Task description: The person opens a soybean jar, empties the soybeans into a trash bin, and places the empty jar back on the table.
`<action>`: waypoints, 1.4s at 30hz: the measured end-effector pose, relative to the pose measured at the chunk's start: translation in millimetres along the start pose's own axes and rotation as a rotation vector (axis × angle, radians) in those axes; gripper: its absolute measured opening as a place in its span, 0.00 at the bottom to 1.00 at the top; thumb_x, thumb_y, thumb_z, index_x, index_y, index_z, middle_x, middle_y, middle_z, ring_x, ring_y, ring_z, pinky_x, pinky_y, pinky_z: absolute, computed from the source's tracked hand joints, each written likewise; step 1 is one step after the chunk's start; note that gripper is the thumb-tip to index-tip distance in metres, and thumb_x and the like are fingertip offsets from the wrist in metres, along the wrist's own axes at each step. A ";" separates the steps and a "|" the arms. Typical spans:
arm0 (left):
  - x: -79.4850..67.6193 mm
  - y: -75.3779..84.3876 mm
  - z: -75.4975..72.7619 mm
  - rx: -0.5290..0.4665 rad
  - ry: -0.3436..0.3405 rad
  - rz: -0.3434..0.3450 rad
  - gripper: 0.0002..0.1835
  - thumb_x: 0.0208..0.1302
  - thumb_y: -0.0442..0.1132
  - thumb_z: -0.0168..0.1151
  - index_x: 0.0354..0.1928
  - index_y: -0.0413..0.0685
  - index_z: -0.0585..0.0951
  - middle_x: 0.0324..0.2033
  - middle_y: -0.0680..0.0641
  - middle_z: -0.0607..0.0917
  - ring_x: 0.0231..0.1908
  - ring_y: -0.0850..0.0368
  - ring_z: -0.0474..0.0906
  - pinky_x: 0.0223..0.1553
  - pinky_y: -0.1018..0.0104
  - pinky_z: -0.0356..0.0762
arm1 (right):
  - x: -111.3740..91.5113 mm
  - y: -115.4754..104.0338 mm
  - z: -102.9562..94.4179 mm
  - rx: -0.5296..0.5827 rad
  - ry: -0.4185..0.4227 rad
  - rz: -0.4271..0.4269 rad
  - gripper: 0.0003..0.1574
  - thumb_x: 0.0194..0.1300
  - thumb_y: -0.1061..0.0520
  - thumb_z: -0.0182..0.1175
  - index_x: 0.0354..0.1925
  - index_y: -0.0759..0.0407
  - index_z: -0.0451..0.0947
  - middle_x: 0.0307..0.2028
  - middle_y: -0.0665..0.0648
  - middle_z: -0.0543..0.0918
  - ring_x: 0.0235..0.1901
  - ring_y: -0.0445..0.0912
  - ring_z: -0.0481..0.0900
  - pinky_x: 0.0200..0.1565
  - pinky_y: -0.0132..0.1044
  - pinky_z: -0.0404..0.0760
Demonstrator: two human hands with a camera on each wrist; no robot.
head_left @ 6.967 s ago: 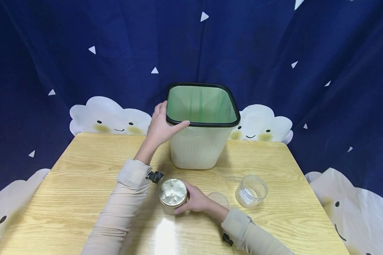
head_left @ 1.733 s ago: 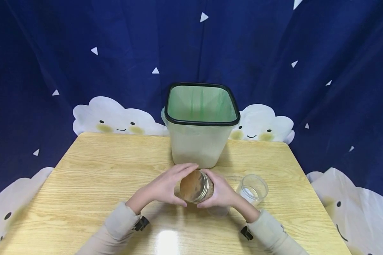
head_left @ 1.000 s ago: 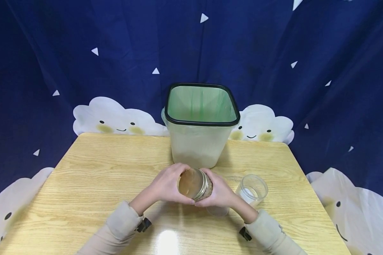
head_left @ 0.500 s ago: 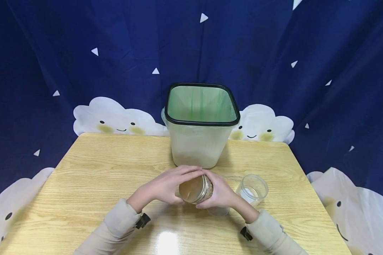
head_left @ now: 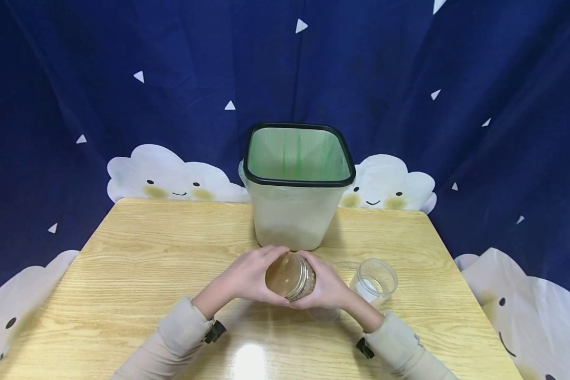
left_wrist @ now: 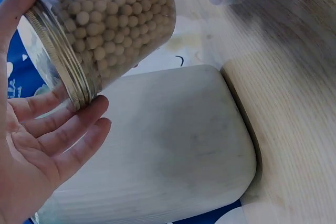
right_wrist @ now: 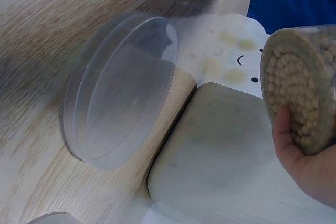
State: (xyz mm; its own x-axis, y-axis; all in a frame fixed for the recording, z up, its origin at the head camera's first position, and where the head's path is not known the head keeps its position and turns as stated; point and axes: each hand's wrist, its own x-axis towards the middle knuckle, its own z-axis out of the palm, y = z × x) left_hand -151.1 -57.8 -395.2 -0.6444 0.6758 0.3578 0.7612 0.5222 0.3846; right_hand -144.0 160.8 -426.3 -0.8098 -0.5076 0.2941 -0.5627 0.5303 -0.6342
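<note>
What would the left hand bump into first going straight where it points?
Past the clear jar of beige balls the hand grips, probably the white, black-rimmed plastic bin, though depth is unclear.

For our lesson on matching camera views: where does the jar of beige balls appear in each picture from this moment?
Head: the jar is just below centre, between the left hand and right hand.
Left wrist: the jar is at the upper left.
Right wrist: the jar is at the right edge, partly cut off.
Shared landmark: the pale bin, above the jar in the head picture, low in both wrist pictures.
</note>
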 end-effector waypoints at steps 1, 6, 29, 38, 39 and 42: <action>-0.3 0.4 -0.1 0.007 0.004 -0.005 0.51 0.29 0.62 0.74 0.58 0.43 0.69 0.45 0.46 0.78 0.42 0.54 0.76 0.40 0.61 0.75 | 0.1 0.3 0.2 0.001 0.002 0.002 0.60 0.25 0.44 0.77 0.58 0.57 0.64 0.47 0.54 0.77 0.44 0.48 0.75 0.44 0.45 0.75; -0.8 -2.4 -2.4 0.026 -0.001 0.074 0.57 0.28 0.64 0.74 0.64 0.47 0.63 0.57 0.46 0.71 0.54 0.52 0.70 0.50 0.57 0.71 | 0.4 1.6 -0.7 0.021 -0.010 -0.013 0.60 0.25 0.45 0.77 0.59 0.57 0.64 0.48 0.53 0.77 0.44 0.47 0.75 0.44 0.44 0.75; 1.2 -1.6 -2.3 0.027 0.050 0.132 0.50 0.28 0.63 0.73 0.58 0.47 0.69 0.44 0.52 0.73 0.40 0.61 0.72 0.39 0.68 0.74 | 0.1 -1.5 1.1 0.030 0.002 -0.047 0.59 0.25 0.46 0.78 0.58 0.57 0.64 0.49 0.54 0.77 0.45 0.48 0.75 0.45 0.45 0.75; 1.5 -4.0 -7.4 0.038 -0.082 0.270 0.56 0.31 0.43 0.74 0.68 0.52 0.57 0.66 0.47 0.58 0.62 0.54 0.58 0.58 0.56 0.62 | -0.1 0.2 0.1 0.016 -0.004 -0.067 0.61 0.25 0.46 0.78 0.59 0.56 0.63 0.49 0.53 0.77 0.46 0.47 0.75 0.46 0.44 0.75; 1.7 -3.7 -7.5 0.046 -0.086 0.286 0.54 0.32 0.40 0.72 0.68 0.51 0.58 0.66 0.47 0.59 0.62 0.54 0.58 0.58 0.57 0.62 | -0.2 0.4 0.4 0.017 -0.007 -0.067 0.61 0.25 0.45 0.78 0.59 0.56 0.63 0.49 0.53 0.76 0.46 0.47 0.75 0.46 0.44 0.75; 2.5 -3.4 -6.9 0.057 -0.080 0.314 0.49 0.33 0.35 0.70 0.66 0.50 0.63 0.63 0.47 0.64 0.61 0.55 0.61 0.58 0.59 0.62 | 0.1 0.9 1.3 0.019 -0.008 -0.071 0.61 0.25 0.45 0.78 0.60 0.57 0.63 0.51 0.53 0.76 0.47 0.46 0.75 0.47 0.44 0.75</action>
State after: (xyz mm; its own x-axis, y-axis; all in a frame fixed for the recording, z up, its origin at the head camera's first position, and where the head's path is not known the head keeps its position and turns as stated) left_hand -155.8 -61.5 -389.8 -0.3711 0.8460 0.3829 0.9263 0.3080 0.2172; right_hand -144.4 160.3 -427.8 -0.7665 -0.5489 0.3335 -0.6156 0.4796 -0.6254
